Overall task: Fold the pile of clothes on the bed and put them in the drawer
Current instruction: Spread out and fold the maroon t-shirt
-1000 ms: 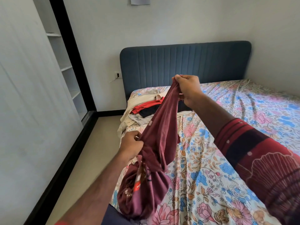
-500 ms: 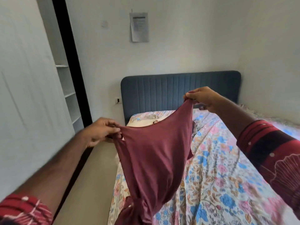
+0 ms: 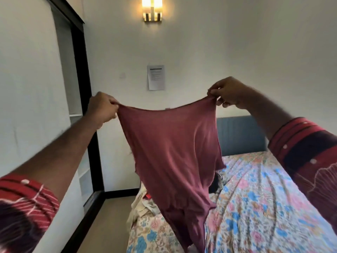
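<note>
A: Pinching the top edge, my left hand (image 3: pixel 103 108) and right hand (image 3: pixel 227 93) hold the maroon garment (image 3: pixel 173 152) stretched, hanging over the bed's (image 3: pixel 264 207) near-left side.

B: Handling?

A: Thin, soft, light, I'd judge; corners suit best. The far-wall notice (image 3: pixel 156 77) is unreadable; no labels show.

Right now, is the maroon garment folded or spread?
Spread: the left hand and right hand pinch the maroon garment stretched at its top corners.
</note>
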{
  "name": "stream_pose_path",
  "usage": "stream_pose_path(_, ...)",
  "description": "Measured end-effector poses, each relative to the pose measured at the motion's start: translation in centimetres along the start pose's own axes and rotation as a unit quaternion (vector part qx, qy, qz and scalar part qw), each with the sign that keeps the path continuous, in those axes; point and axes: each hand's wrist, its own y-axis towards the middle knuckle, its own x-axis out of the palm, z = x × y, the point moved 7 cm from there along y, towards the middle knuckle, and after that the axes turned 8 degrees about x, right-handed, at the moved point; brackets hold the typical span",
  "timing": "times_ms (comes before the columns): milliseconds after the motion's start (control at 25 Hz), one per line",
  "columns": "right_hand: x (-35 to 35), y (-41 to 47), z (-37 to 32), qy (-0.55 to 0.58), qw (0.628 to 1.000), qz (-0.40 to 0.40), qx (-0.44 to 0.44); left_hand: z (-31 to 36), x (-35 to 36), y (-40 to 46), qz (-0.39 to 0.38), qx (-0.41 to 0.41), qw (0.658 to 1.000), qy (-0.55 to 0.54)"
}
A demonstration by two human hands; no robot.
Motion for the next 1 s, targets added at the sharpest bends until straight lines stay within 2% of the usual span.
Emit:
stream_pose_path(40,-0.3,0.0,-0.1,-0.082,0.997,-0.004,-0.004,0.7,-0.1,0.1,-0.019,0.019,0.995,0.096)
stream_pose_path(80,-0.6,-0.1,-0.1,-0.133,0.991,-0.008,-0.002,0.8,0.2,0.0,-0.048,-0.003,0.992,0.116)
stream_pose_path(160,-1.4,-0.6,-0.3,-0.138,0.99,0.005,0.008,0.5,1.1,-0.9,-0.097,-0.099,0.99,0.0)
stream_pose_path(240,-3.3,-1.0,-0.6,-0.052,0.994,0.098,-0.004,0.8,1.9,-1.9,-0.094,-0.174,0.962,-0.19)
stream_pose_path(320,-5.6,-1.1,-0.3,0.06,0.977,0.206,0.013,1.7,2.0,-1.7,-0.058,-0.167,0.913,-0.367)
stream_pose_path(360,-6.0,-1.3,-0.2,0.081,0.973,0.211,0.036,2.2,1.9,-1.4,-0.039,-0.149,0.894,-0.42)
stream_pose_path(400,-5.6,-1.3,0.0,0.085,0.977,0.183,0.062,2.6,1.8,-1.0,-0.03,-0.121,0.892,-0.435)
stream_pose_path(440,-4.9,-1.3,0.2,0.095,0.982,0.144,0.083,3.2,1.8,-0.8,-0.038,-0.083,0.908,-0.41)
stream_pose_path(520,-3.1,-2.1,-0.1,0.173,0.977,0.086,0.086,4.2,2.7,-1.0,-0.097,0.021,0.963,-0.25)
stream_pose_path(600,-2.4,-3.1,-1.0,0.257,0.96,0.108,0.01,5.0,4.7,-2.0,-0.163,0.121,0.977,-0.059)
stream_pose_path(640,-2.5,-3.7,-1.5,0.234,0.959,0.153,-0.051,5.4,5.6,-2.5,-0.174,0.159,0.972,0.008)
stream_pose_path(720,-1.3,-5.2,-2.6,0.027,0.956,0.231,-0.179,6.4,6.1,-2.9,-0.144,0.227,0.96,0.084)
stream_pose_path(800,1.9,-6.7,-3.0,-0.161,0.921,0.226,-0.275,7.3,5.5,-3.1,-0.091,0.271,0.949,0.135)
stream_pose_path(920,3.2,-8.4,-3.3,-0.35,0.834,0.29,-0.312,8.0,4.7,-3.9,-0.039,0.322,0.915,0.242)
stream_pose_path(1000,3.3,-9.3,-2.4,-0.427,0.802,0.313,-0.276,8.3,4.4,-5.2,-0.02,0.345,0.893,0.289)
